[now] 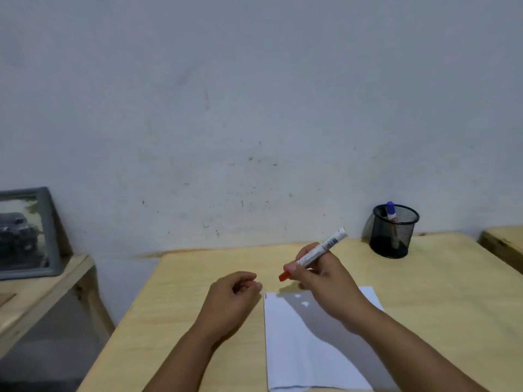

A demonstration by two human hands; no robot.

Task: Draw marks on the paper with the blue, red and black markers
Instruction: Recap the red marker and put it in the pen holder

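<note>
Above the paper [317, 343], our right hand [325, 287] clamps the capped red marker [314, 254]; left hand [235, 292] curled, empty. Uncapping risks smearing ink.

Left hand [232, 295], right hand [325, 287]: bare, no rings, forearms unsleeved, no watch.
</note>
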